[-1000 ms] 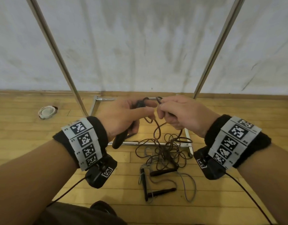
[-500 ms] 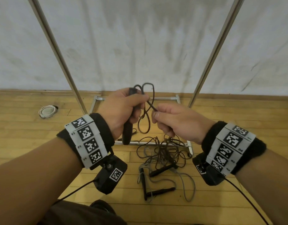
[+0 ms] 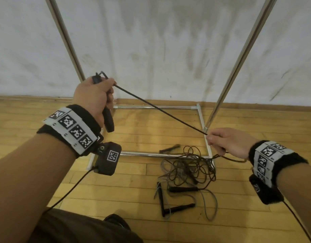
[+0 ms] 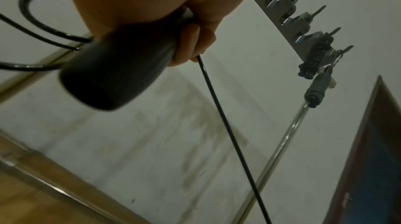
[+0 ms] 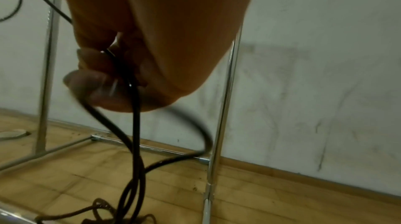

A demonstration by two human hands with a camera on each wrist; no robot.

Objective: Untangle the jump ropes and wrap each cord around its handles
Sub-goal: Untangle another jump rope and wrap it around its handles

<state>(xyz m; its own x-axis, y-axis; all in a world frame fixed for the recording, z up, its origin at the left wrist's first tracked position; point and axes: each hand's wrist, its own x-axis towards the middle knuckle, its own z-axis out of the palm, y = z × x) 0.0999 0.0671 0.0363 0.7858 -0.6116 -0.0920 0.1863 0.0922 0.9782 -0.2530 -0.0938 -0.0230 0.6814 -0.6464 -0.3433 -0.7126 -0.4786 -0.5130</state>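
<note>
My left hand (image 3: 96,97) grips a black jump-rope handle (image 3: 108,120) upright, raised at the left; the handle (image 4: 112,73) fills the left wrist view. A black cord (image 3: 160,109) runs taut from that handle down to my right hand (image 3: 225,142), which pinches it low on the right. In the right wrist view the cord (image 5: 132,107) passes through the curled fingers (image 5: 86,80) and drops to the floor. A tangle of dark and grey cords (image 3: 188,171) with several black handles (image 3: 179,206) lies on the wooden floor between my arms.
A chrome rack frame (image 3: 156,107) stands against the white wall, its uprights (image 3: 239,58) rising left and right and its base bars on the floor around the tangle. A row of hooks (image 4: 303,27) shows high in the left wrist view.
My hands have moved apart: the left rose up and left with the handle, the right swung down and right, pulling the looped cord straight and taut between them.
</note>
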